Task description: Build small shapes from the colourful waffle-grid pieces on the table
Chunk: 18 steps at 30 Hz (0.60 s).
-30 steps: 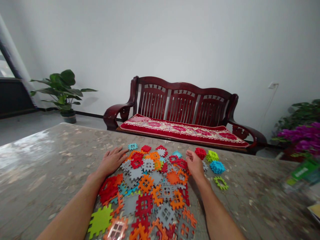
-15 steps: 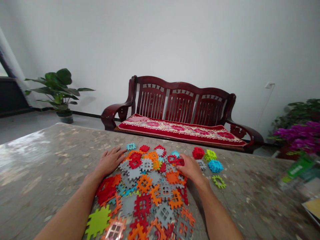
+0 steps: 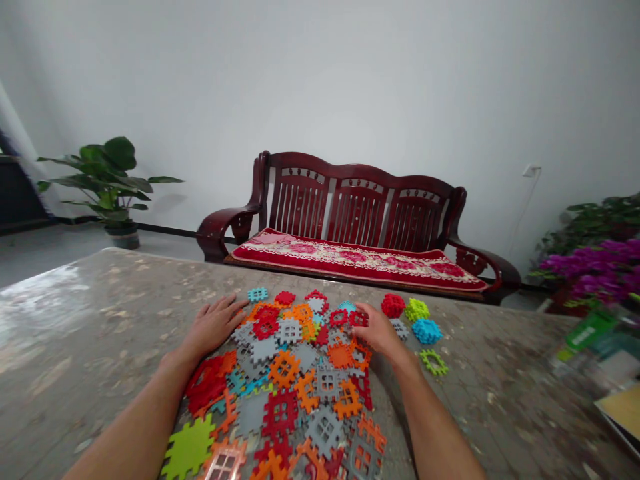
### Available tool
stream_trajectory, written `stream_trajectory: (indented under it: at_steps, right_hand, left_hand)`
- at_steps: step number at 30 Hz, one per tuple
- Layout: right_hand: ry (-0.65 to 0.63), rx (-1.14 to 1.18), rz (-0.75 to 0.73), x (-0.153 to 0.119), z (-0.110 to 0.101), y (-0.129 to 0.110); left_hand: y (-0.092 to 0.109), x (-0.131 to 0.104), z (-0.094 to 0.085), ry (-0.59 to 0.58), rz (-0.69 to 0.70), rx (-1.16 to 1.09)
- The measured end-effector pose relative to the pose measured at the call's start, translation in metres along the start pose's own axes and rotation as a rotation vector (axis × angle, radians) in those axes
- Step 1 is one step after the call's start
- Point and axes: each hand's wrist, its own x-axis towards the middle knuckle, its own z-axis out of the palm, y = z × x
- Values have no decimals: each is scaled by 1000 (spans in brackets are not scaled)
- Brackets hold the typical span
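Note:
A wide spread of flat plastic interlocking tiles with notched edges [image 3: 263,349] lies between my hands, in red, orange, grey, blue and green. My left hand [image 3: 214,325] rests flat on the table at the left of the pile, fingers stretched out, the tips close to the grey and orange tiles. At the far right side of the pile, my right hand [image 3: 376,330] has its thumb and fingers closed around a dark red window tile [image 3: 359,319]. Another red open-framed tile [image 3: 339,318] lies just left of it.
Right of my right hand sit a red block [image 3: 393,305], a green block [image 3: 417,309], a blue block [image 3: 427,331] and a green ring tile [image 3: 434,362]. Purple flowers [image 3: 600,270] and a green package [image 3: 590,337] stand at the right. A wooden bench [image 3: 357,175] is behind the table.
The view has shifted slightly. The dark red window tile shows more plainly between my right thumb and fingers. My left hand stays flat in place.

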Motion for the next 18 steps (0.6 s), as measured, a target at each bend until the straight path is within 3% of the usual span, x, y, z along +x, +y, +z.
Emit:
stream_trajectory:
  at_steps: [5, 10, 18]
  right_hand:
    - [143, 50, 5, 10, -17, 10]
    - [302, 91, 84, 28, -44, 40]
    - [292, -225, 55, 51, -72, 76]
  left_hand:
    - [2, 0, -2, 9, -7, 0]
    - [-1, 1, 1, 21, -2, -7]
    - [-3, 2, 2, 8, 4, -13]
